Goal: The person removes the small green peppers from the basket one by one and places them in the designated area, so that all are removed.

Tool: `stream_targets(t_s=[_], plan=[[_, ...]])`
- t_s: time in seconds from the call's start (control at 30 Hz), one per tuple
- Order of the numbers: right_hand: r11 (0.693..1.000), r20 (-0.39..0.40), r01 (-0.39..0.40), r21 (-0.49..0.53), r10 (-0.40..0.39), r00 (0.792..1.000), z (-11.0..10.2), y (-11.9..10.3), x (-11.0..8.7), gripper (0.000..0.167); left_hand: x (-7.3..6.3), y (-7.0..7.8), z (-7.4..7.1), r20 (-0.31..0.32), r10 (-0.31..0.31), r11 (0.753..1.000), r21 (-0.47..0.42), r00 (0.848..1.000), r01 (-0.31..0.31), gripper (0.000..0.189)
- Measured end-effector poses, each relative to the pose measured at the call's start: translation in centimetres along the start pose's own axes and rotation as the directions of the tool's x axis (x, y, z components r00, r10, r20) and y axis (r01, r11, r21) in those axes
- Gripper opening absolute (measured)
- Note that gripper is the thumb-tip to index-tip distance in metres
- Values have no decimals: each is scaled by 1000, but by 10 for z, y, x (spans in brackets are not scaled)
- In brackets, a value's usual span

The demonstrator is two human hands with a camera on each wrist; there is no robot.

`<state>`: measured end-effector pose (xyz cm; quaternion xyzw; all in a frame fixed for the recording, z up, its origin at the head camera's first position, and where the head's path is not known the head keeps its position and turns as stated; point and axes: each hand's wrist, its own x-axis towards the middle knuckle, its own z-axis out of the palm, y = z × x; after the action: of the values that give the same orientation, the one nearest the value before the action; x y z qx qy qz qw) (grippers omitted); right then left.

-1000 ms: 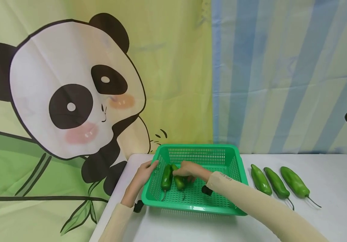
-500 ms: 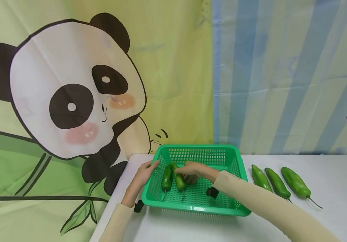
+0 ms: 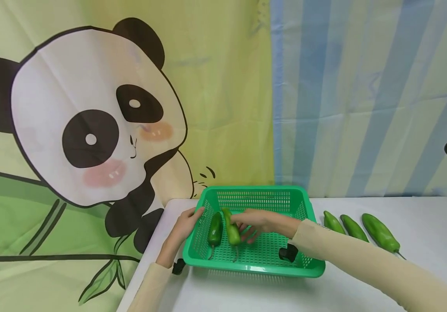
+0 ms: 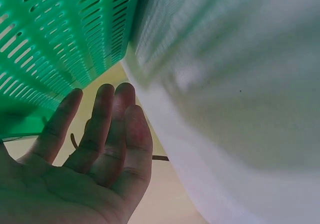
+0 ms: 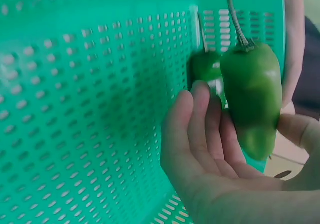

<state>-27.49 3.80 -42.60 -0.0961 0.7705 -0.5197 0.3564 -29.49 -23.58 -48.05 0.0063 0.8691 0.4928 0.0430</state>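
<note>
Basket [image 3: 252, 268] on the bench's [image 3: 434, 229] left half; two peppers [image 3: 215, 232] within, toward its left edge; three peppers [image 3: 379, 232] right of it; curtain [image 3: 229, 108] behind.

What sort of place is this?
Likely a staged recording or demo corner, not a working kitchen: a panda-print cloth hangs behind a white table bearing a green basket and green peppers.

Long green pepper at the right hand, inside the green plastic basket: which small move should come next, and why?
Probably, the right hand should ease off the long green pepper: it is already inside the green plastic basket, beside another long green pepper, and the right wrist view shows two fingers clear of it.
</note>
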Motion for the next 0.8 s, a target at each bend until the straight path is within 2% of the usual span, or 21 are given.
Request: stream_targets(t_s=[0.3, 0.6, 0.8], plan=[[992, 23, 42, 122, -45, 999, -19, 4, -24, 35, 0, 2, -1, 3, 7, 1000, -12, 1000, -7, 50], [984, 21, 49, 170, -53, 998, -41, 20, -48, 35, 0, 1, 1, 5, 3, 1000, 10, 1000, -3, 57], [979, 25, 46, 198, -52, 998, -55, 23, -70, 33, -1, 2, 1, -4, 5, 1000, 16, 1000, -5, 56]])
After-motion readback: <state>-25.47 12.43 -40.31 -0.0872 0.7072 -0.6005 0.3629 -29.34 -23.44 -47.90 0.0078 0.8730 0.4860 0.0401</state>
